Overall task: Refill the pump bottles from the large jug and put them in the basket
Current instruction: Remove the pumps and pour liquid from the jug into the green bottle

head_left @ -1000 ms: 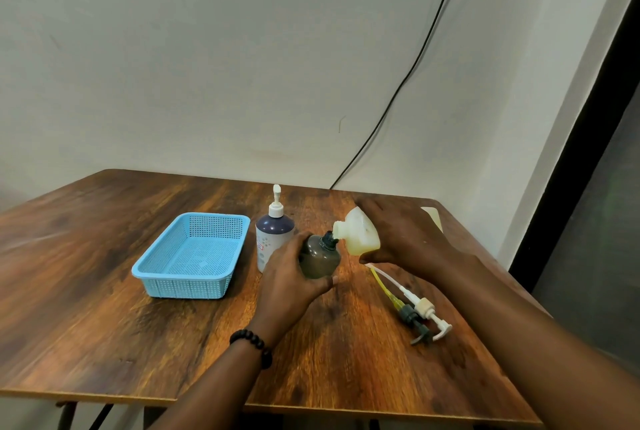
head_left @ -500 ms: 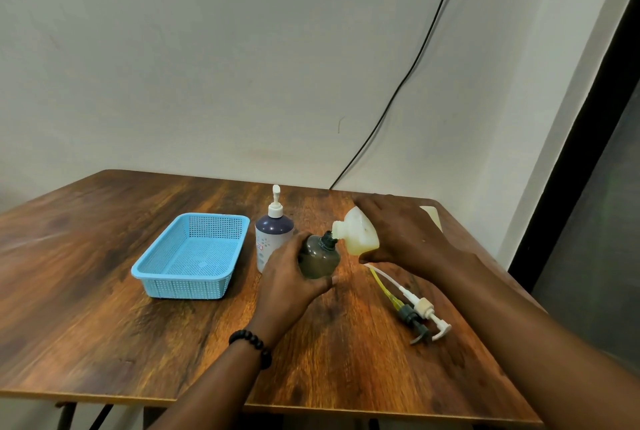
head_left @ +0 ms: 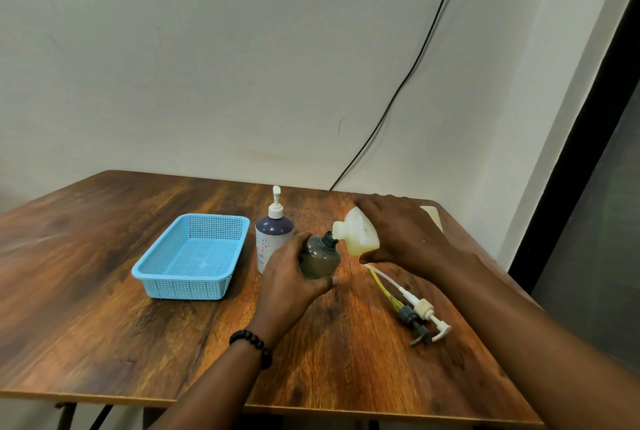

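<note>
My left hand (head_left: 289, 285) grips a dark round bottle (head_left: 319, 259) with no pump, standing on the table. My right hand (head_left: 401, 233) holds the pale yellowish jug (head_left: 356, 233) tipped over to the left, its spout touching the dark bottle's open neck. A white bottle with a purple top and white pump (head_left: 273, 232) stands just left of my left hand. The light blue basket (head_left: 194, 287) sits further left with nothing in it. Two loose pumps lie on the table at the right, one white (head_left: 424, 311) and one dark (head_left: 412, 320).
The wooden table (head_left: 104, 343) ends close in front and at the right, near my right forearm. A black cable (head_left: 398, 90) runs down the wall behind. A pale flat object (head_left: 431, 214) shows behind my right hand.
Almost nothing has moved. Both hands hold the same pose, with the jug still tipped against the dark bottle's neck.
</note>
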